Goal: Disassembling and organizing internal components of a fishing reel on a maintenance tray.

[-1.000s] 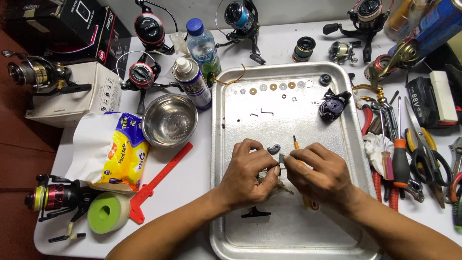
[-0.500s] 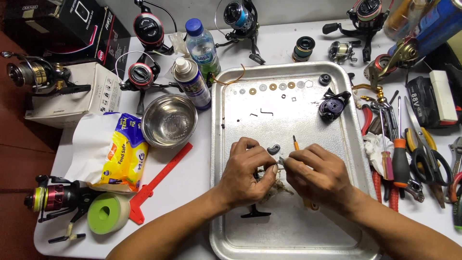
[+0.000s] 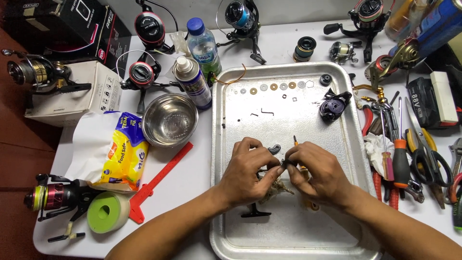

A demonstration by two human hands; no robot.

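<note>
White tabletop (image 3: 202,159) is crowding with fishing reels, tools and boxes, and a dented metal tray (image 3: 337,231) is sitting at its middle. Over the tray's centre the left hand (image 3: 250,173) and the right hand (image 3: 315,173) are meeting fingertip to fingertip, both sets of fingers curling shut around a small reel part (image 3: 276,185). Most of that part is hiding under the fingers; only a tangle of greyish metal is peeking out below them, and its exact shape is hard to make out. A slim tool's orange tip (image 3: 295,141) is poking up behind the right hand, its shaft hidden. A black handle piece (image 3: 255,212) is lying on the tray just beneath the left wrist, and a row of washers (image 3: 273,87) is lining the tray's far end beside a black housing (image 3: 333,105). Screwdrivers and pliers (image 3: 399,163) are crowding the right side, partly cut off by the frame edge. A steel bowl (image 3: 169,119) is standing left of the tray.

Compared with half a second ago, both hands are staying in nearly the same spot, pinching the part as before.
</note>
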